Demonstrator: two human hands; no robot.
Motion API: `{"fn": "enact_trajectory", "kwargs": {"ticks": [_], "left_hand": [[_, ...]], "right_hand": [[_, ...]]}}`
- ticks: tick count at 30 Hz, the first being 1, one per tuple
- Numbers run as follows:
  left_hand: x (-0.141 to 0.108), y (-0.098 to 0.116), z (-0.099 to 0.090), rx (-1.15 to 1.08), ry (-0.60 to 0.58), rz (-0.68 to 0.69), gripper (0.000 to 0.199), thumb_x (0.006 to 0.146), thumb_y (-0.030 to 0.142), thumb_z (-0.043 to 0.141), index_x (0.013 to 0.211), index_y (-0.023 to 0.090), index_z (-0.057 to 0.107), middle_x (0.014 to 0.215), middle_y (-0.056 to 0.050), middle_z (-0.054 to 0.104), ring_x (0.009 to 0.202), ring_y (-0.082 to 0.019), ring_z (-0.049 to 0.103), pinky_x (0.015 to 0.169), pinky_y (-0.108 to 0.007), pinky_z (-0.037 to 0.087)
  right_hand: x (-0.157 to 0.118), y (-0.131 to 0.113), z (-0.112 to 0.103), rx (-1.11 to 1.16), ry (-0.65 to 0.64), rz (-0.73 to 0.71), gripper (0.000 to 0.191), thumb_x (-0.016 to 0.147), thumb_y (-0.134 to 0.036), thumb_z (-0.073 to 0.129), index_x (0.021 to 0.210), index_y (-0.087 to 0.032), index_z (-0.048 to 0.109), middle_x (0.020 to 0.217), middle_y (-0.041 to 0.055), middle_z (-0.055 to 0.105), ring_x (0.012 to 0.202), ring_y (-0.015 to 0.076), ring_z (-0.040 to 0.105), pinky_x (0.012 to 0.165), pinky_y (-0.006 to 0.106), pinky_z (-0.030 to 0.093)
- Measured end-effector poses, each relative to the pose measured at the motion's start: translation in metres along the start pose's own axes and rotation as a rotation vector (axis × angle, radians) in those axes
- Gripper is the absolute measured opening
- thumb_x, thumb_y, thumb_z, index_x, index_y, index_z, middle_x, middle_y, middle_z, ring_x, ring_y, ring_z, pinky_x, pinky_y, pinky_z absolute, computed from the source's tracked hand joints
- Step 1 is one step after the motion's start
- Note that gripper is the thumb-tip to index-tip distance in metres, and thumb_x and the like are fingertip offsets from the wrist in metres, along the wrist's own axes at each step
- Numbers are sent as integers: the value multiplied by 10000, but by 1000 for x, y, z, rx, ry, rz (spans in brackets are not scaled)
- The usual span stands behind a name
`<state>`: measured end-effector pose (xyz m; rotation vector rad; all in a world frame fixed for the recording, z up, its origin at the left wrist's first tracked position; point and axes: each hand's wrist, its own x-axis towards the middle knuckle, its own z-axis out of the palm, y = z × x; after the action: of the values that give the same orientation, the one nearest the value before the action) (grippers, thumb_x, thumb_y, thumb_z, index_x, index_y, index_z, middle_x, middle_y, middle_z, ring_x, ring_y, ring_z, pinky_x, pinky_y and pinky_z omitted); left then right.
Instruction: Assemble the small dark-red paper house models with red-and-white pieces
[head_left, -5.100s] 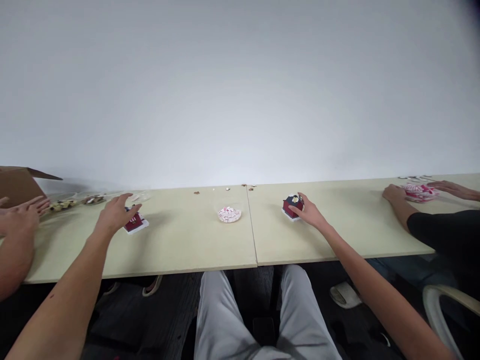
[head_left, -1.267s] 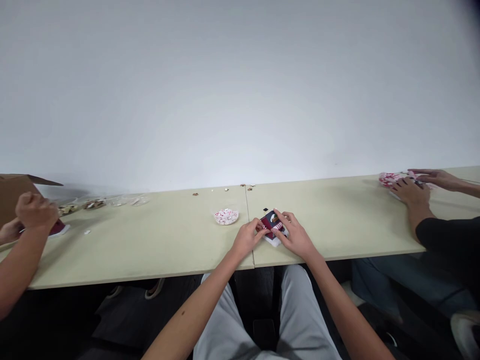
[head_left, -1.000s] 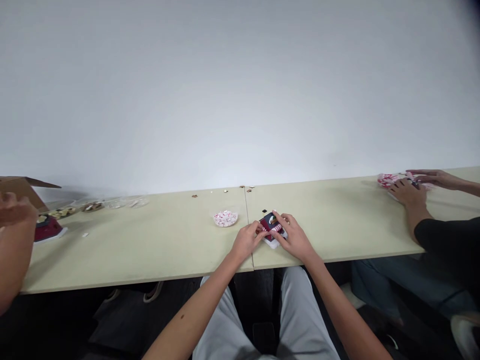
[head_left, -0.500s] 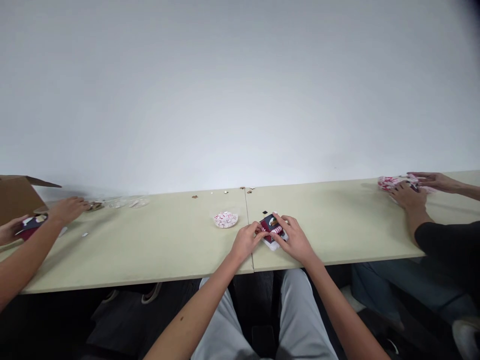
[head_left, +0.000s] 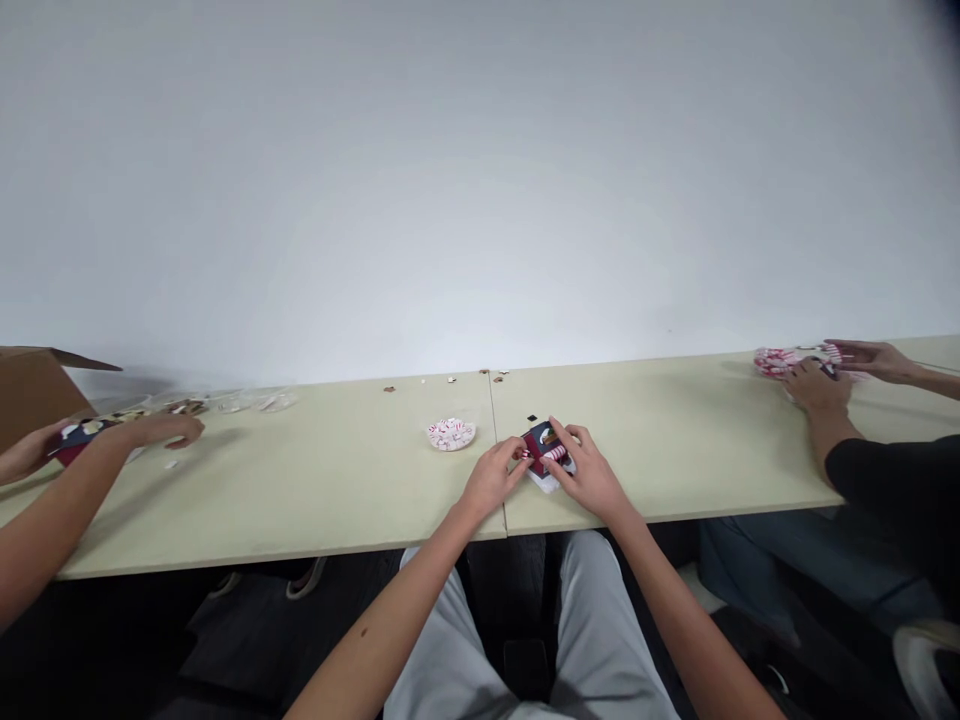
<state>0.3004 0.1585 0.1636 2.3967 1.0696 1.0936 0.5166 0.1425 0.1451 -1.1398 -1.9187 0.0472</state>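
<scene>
Both my hands meet over a small navy-and-red craft house (head_left: 547,452) lying on a white base at the table's front middle. My left hand (head_left: 491,478) grips its left side, and my right hand (head_left: 589,470) holds its right side, fingers on top. A red-and-white striped candy piece sits on the house between my fingertips. To the left of my hands stands a clear dish of peppermint candies (head_left: 451,434), untouched. Part of the house is hidden under my fingers.
A co-worker's hands (head_left: 161,430) work at the far left near a similar house (head_left: 79,438) and a cardboard box (head_left: 34,395). Another person's hands (head_left: 817,385) rest on a red-and-white pile (head_left: 784,362) at the right. Clear containers (head_left: 255,402) and small brown pieces (head_left: 390,390) line the wall edge.
My hands and the house have barely shifted. The left co-worker's hand has slid right along the table, and that person's house now lies flatter near the box.
</scene>
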Motion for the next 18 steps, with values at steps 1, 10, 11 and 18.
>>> {"fn": "enact_trajectory", "kwargs": {"ticks": [1, 10, 11, 18], "left_hand": [[0, 0, 0, -5, -7, 6, 206, 971, 356, 526, 1102, 214, 599, 1027, -63, 683, 949, -202, 635, 779, -287, 500], [2, 4, -2, -119, -32, -3, 218, 964, 396, 541, 939, 189, 604, 849, -14, 641, 748, -147, 561, 696, -247, 440], [2, 4, -2, -141, -33, -10, 222, 962, 397, 544, 920, 186, 600, 842, -11, 636, 740, -143, 556, 686, -242, 434], [5, 1, 0, -247, -17, -66, 239, 911, 401, 626, 854, 179, 559, 778, 23, 591, 699, -121, 523, 654, -226, 404]], "right_hand": [[0, -1, 0, 6, 3, 2, 677, 983, -493, 513, 1589, -326, 259, 1316, 116, 487, 1205, 294, 584, 1010, 472, 536], [1, -4, -2, 61, 32, -15, 512, 978, -468, 538, 1435, -270, 421, 1341, 128, 521, 1248, 301, 556, 1048, 482, 506], [1, -3, -2, 57, 28, -15, 505, 977, -467, 537, 1429, -272, 426, 1337, 127, 520, 1241, 302, 560, 1045, 485, 508], [1, -1, -1, 56, 18, 5, 509, 974, -467, 545, 1432, -279, 431, 1338, 122, 508, 1220, 295, 573, 1034, 471, 516]]}}
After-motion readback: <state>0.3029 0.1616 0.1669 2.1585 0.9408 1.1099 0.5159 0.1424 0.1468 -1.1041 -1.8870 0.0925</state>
